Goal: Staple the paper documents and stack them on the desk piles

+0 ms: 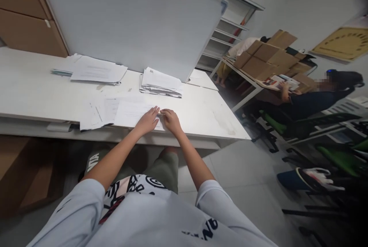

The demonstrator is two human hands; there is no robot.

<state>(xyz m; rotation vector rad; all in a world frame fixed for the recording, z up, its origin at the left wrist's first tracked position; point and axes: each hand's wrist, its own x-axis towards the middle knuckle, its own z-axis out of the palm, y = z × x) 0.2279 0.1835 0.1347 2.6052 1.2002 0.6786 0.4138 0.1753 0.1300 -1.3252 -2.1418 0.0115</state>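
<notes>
My left hand [147, 121] lies on a printed white sheet [128, 113] near the table's front edge, fingers stretched out over its right end. Close beside it, my right hand [171, 120] has its fingers curled together at the same end of the paper. A small dark thing shows between the fingertips of both hands, too small to name. More printed sheets [97, 112] lie loosely spread to the left, some hanging over the edge. Behind the hands sits a thick stack of papers [161, 83].
Another paper pile [97, 69] lies back left on the white table [207, 118]. A large whiteboard [138, 17] stands behind, beside cardboard boxes [28, 28]. On the right, a person [313, 99] sits at a table with cartons [264, 57]. A blue bin [293, 180] stands on the floor.
</notes>
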